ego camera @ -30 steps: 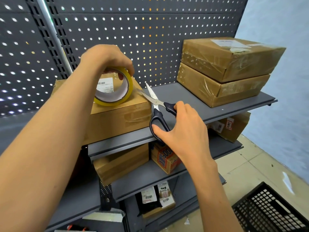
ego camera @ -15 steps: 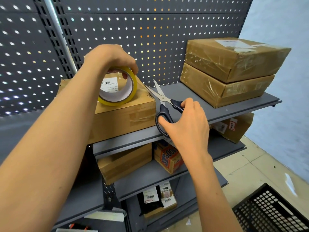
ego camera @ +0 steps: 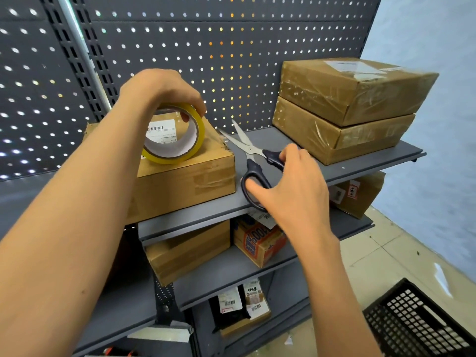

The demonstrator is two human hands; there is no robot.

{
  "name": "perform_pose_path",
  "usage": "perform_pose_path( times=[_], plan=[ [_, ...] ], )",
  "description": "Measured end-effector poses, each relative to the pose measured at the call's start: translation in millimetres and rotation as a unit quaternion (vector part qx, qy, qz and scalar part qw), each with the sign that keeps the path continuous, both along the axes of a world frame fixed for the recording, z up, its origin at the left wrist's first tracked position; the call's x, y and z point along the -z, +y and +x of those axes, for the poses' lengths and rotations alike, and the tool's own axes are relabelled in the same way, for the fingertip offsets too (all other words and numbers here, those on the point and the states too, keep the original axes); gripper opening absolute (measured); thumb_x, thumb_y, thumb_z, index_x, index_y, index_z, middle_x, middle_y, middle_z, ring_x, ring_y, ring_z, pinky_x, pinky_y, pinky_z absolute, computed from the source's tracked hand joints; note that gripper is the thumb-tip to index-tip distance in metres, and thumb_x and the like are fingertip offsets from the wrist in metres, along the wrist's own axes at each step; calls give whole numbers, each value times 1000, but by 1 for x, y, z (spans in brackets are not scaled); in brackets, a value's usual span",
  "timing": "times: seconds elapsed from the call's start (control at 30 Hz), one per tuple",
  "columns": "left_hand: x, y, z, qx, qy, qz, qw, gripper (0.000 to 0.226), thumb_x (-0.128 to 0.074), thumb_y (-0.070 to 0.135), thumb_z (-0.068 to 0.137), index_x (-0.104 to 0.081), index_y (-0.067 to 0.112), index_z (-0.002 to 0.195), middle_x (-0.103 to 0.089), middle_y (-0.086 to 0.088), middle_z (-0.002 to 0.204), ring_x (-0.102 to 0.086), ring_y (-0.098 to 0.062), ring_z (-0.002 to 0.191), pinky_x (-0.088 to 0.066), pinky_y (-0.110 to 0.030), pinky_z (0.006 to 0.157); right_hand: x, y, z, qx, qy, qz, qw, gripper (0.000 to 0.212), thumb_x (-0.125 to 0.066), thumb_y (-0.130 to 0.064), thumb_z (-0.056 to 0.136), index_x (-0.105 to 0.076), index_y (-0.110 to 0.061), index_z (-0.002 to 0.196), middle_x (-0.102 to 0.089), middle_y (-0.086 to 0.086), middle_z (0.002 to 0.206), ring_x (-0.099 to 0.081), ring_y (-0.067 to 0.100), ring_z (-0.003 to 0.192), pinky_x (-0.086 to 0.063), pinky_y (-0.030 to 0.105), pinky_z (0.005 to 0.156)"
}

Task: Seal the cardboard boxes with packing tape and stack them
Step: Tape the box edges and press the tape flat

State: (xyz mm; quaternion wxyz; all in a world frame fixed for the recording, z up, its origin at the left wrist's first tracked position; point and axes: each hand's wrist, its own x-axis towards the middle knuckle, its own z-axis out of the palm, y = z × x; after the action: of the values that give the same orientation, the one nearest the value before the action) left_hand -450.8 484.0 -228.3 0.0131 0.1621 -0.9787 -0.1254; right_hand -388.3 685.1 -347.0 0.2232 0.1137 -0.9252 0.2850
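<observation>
The left hand (ego camera: 164,91) is gripping the tape roll (ego camera: 175,135) on top of the box (ego camera: 185,176) on the shelf (ego camera: 360,163). The right hand (ego camera: 293,186) is holding the scissors (ego camera: 253,155), blades open, just beside that grip. Best to keep the tape pulled tight, slide the blades around it, and snip close to the box edge.

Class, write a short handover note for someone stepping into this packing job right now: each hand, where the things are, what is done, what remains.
Left hand grips the tape roll over the box on the top shelf.
Right hand holds the scissors, blades open by that box's right corner.
Done: two taped boxes stacked on the right.
Left: cut the tape, finish sealing, stack this box.
</observation>
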Motion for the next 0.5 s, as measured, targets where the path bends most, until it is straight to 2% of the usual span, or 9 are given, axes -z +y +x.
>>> perform_pose_path(
  times=[0.13,0.3,0.37,0.5],
  plan=[
    [1,-1,0,3,5,5,1000,30,-68,42,76,-65,17,60,-53,-3,68,-46,-20,64,-39,-36,65,1,-3,11,-12,-7,49,999,50,-66,-53,78,-35,-19,97,-42,-2,96,-45,20,95,-29,24,73],
    [1,-2,0,5,7,17,1000,30,-67,40,78,-64,16,60,-53,-2,68,-46,-18,63,-39,-33,62,-7,4,19,-16,-17,54,998,49,-65,-54,76,-36,-19,95,-44,-2,96,-46,19,94,-29,26,70],
    [2,-2,-1,1,8,20,1000,30,-67,42,77,-64,17,59,-54,-2,69,-47,-19,64,-41,-35,66,-8,4,22,-22,-27,69,997,49,-64,-55,77,-35,-20,94,-43,-3,95,-42,17,91,-28,25,70],
    [1,-2,-1,3,12,18,1000,29,-67,40,76,-63,17,59,-53,-2,67,-47,-19,63,-40,-35,65,-9,-6,19,-18,-29,88,995,49,-63,-53,79,-31,-20,94,-37,-3,93,-32,15,85,-26,24,71]
  ],
)
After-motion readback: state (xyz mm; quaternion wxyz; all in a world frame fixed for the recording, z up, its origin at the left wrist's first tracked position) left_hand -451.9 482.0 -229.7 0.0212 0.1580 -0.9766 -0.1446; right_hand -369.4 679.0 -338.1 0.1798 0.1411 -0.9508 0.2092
